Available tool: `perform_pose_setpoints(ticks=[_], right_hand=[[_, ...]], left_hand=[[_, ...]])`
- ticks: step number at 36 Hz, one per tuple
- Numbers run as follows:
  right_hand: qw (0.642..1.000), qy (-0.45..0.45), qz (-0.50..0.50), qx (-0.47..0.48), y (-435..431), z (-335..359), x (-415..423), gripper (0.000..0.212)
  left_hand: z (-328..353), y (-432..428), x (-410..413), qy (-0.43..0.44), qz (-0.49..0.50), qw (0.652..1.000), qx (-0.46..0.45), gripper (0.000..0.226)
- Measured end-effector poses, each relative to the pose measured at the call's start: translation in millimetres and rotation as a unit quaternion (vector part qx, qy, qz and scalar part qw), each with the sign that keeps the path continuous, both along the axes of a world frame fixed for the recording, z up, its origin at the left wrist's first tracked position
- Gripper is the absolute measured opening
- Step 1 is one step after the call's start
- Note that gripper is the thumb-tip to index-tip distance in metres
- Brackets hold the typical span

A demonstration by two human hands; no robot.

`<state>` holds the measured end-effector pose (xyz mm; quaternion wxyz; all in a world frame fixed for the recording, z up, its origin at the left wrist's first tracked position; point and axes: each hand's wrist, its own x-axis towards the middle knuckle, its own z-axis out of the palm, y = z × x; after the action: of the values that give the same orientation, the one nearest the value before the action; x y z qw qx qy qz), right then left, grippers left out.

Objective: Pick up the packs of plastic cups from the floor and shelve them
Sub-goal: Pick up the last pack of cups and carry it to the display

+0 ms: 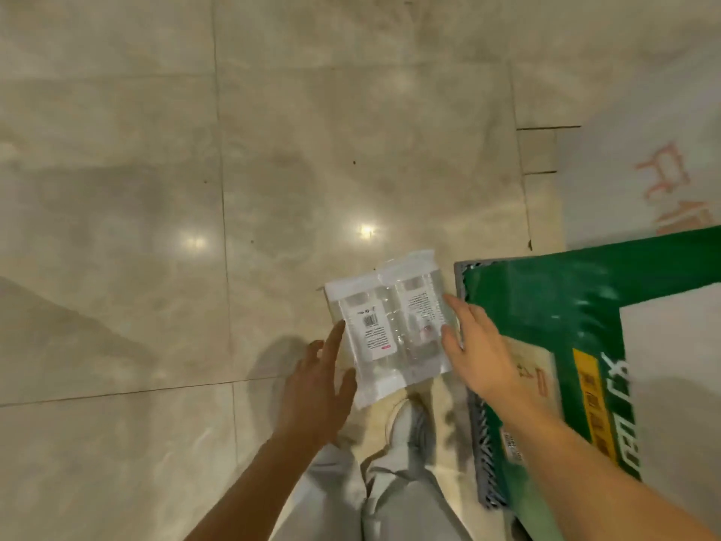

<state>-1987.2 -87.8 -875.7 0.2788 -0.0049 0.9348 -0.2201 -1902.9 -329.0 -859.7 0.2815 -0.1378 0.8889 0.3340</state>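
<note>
Reaching for the packs [390, 329] on the floor [156, 189]
The left hand [316, 384] and right hand [480, 353] are flanking them, open and apart, likely to lift both together.

Floor [156, 189] lies open left of and beyond the packs [390, 329]; the green carton [546, 306] crowds their right side.

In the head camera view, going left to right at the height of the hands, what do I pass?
Bare floor tile → left hand → packs of plastic cups → right hand → green carton.
</note>
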Motion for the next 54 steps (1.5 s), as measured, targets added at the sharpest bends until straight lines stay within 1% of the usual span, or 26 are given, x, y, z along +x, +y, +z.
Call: perform_pose_setpoints(ticks=[3,5,8,10,12,14,16,18,20,22,25,27,31,36,41,44,47,51,54], right_hand=[[0.999,-0.027,-0.010,-0.013,13,-82,-4,0.055],[0.999,-0.041,-0.024,-0.009,23,-134,-6,0.058],[0.998,-0.059,-0.026,0.021,39,-191,-7,0.063],[0.996,-0.083,-0.004,0.013,46,-213,-8,0.066],[0.997,-0.079,-0.004,-0.006,51,-224,-7,0.070],[0.997,-0.069,-0.021,-0.014,50,-223,-5,0.070],[0.997,-0.056,-0.042,-0.027,43,-208,-1,0.070],[0.996,-0.045,-0.058,-0.055,32,-179,-2,0.069],[0.995,-0.046,-0.046,-0.070,17,-136,-9,0.068],[0.996,-0.028,-0.019,-0.083,0,-87,-22,0.067],[0.994,-0.009,-0.003,-0.106,-32,-1,-43,0.066],[0.993,0.007,-0.002,-0.122,-55,59,-57,0.066],[0.984,0.051,0.011,-0.169,-100,206,-90,0.064],[0.973,0.088,0.042,-0.209,-152,408,-114,0.065],[0.956,0.129,0.089,-0.248,-198,578,-114,0.067],[0.948,0.145,0.115,-0.260,-222,654,-107,0.065],[0.935,0.156,0.144,-0.283,-248,715,-97,0.064],[0.919,0.155,0.205,-0.298,-285,775,-91,0.065],[0.897,0.151,0.273,-0.313,-316,808,-89,0.066]], left_hand=[[-94,10,2,-0.021,-0.019,1.000,0.006,0.072],[-145,17,3,-0.043,-0.010,0.999,0.016,0.072],[-204,21,3,-0.051,0.015,0.998,0.019,0.070],[-231,23,3,-0.045,0.030,0.997,0.055,0.074],[-243,26,5,-0.036,0.039,0.994,0.100,0.079],[-240,26,6,-0.023,0.061,0.990,0.123,0.080],[-223,22,5,-0.003,0.082,0.988,0.131,0.079],[-197,10,2,0.005,0.102,0.985,0.139,0.078],[-159,-7,-3,0.019,0.115,0.984,0.137,0.077],[-109,-26,-12,0.039,0.123,0.985,0.118,0.075],[-19,-58,-33,0.070,0.162,0.978,0.108,0.072],[42,-78,-52,0.086,0.175,0.974,0.118,0.069],[197,-124,-79,0.126,0.226,0.960,0.112,0.067],[399,-180,-90,0.171,0.225,0.956,0.084,0.064],[573,-222,-76,0.212,0.225,0.941,0.137,0.061],[648,-239,-56,0.229,0.245,0.931,0.147,0.063],[703,-260,-34,0.251,0.274,0.918,0.141,0.063],[756,-285,6,0.289,0.319,0.894,0.128,0.062],[781,-300,42,0.317,0.362,0.870,0.109,0.060]])
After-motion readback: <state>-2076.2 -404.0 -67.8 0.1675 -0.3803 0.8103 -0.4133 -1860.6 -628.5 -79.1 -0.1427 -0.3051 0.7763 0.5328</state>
